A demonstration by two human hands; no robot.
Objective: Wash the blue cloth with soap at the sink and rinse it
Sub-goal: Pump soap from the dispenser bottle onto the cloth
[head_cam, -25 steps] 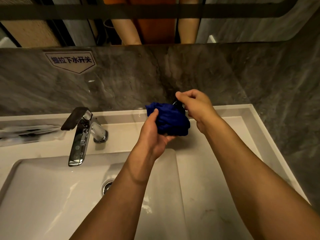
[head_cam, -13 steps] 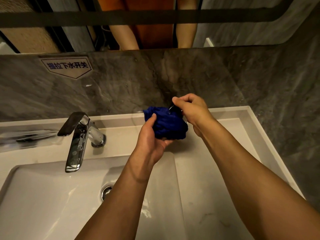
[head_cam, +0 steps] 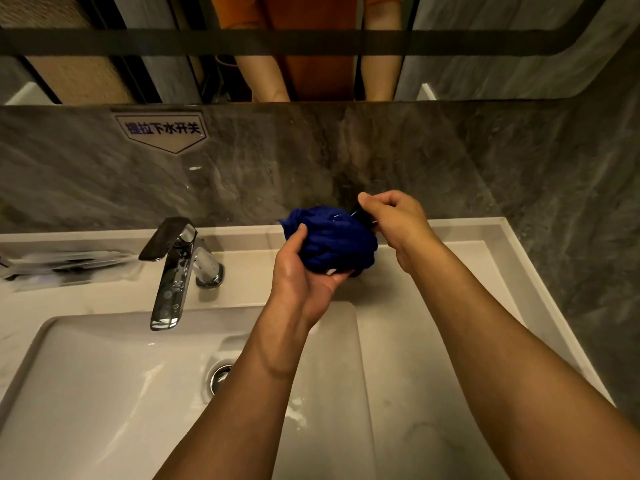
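The blue cloth point(head_cam: 332, 240) is bunched into a ball above the back ledge of the white sink point(head_cam: 104, 393). My left hand point(head_cam: 301, 275) cups it from below, thumb pressed on its left side. My right hand point(head_cam: 398, 220) is at the cloth's upper right, close to the wall. Its fingers are curled over a small dark dispenser head point(head_cam: 360, 213) that sticks out just behind the cloth. The rest of the dispenser is hidden by the cloth and hand. No soap or foam is visible on the cloth.
A chrome faucet point(head_cam: 176, 265) stands left of my hands, with no water running. The drain point(head_cam: 221, 375) sits in the basin beside my left forearm. A clear plastic packet point(head_cam: 65, 265) lies on the left ledge. Grey marble wall with a sign point(head_cam: 162, 129) and a mirror point(head_cam: 311, 64) rise behind.
The view has tilted slightly. Both hands and the cloth stay in the same spot near the back wall, with the same hold.
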